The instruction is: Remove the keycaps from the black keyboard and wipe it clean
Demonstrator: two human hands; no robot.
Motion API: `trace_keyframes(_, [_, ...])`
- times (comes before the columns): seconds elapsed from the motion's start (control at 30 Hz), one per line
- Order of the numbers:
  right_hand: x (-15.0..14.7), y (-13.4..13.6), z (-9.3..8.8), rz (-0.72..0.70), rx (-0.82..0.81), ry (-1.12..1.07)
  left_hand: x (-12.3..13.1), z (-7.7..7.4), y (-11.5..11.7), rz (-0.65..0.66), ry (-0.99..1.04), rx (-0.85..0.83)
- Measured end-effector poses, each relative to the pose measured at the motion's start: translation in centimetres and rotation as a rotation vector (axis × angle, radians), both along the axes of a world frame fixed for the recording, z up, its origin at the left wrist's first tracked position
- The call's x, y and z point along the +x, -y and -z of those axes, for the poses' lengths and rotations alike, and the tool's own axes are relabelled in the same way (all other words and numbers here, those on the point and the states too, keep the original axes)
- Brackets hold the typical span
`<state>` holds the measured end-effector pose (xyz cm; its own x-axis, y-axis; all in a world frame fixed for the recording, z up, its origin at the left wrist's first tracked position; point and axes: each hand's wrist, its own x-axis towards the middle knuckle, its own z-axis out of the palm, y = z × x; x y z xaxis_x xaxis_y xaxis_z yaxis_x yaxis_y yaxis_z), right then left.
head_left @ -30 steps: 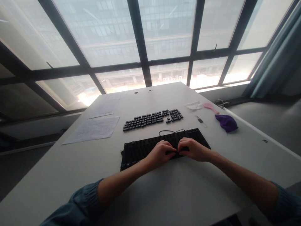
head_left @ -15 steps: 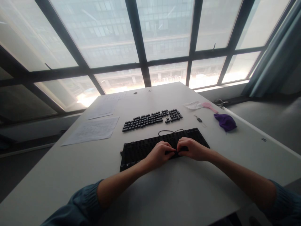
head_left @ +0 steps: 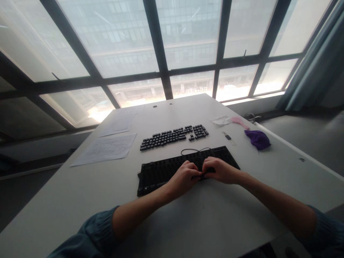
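A black keyboard base (head_left: 161, 170) lies at a slant on the white table, most of its keys off. Over its front right part, my left hand (head_left: 186, 175) and my right hand (head_left: 219, 170) meet fingertip to fingertip, both pinched closed. Something small and dark seems to be between the fingertips, too small to name. Behind the base, loose black keycaps (head_left: 166, 138) are laid out in keyboard order. A thin black cable (head_left: 189, 149) loops between the two.
Printed paper sheets (head_left: 106, 148) lie at the left. To the right are a keycap puller (head_left: 228, 136), a purple cloth (head_left: 258, 139), a pink brush (head_left: 240, 122) and a crumpled white tissue (head_left: 221, 120). Large windows stand behind the white table (head_left: 172, 218).
My left hand has shifted very slightly to the right, its fingertips now closer against those of my right hand. The keyboard and the keycaps stay in place.
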<state>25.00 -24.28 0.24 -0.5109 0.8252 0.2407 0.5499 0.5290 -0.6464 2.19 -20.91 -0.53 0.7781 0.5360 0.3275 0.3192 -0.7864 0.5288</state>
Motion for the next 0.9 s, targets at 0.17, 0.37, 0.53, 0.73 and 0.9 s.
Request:
trace_keyframes(0.17, [-0.2, 0.1, 0.2, 0.012, 0.03, 0.013, 0.3, -0.1, 0.2, -0.009, -0.019, 0.052])
trace_keyframes(0.37, [-0.2, 0.2, 0.4, 0.01, 0.072, 0.044, 0.3, -0.3, 0.9, -0.019, -0.076, 0.154])
trace_keyframes(0.53, [-0.2, 0.3, 0.7, 0.005, 0.109, 0.044, 0.0, -0.2, 1.7, -0.001, -0.198, 0.375])
trace_keyframes(0.73, [-0.1, 0.2, 1.1, -0.005, 0.148, 0.045, -0.6, -0.1, 2.0, -0.003, -0.28, 0.494])
trace_keyframes(0.9, [0.1, 0.3, 1.1, -0.002, 0.16, 0.061, -1.0, 0.3, 2.0, -0.015, -0.281, 0.463])
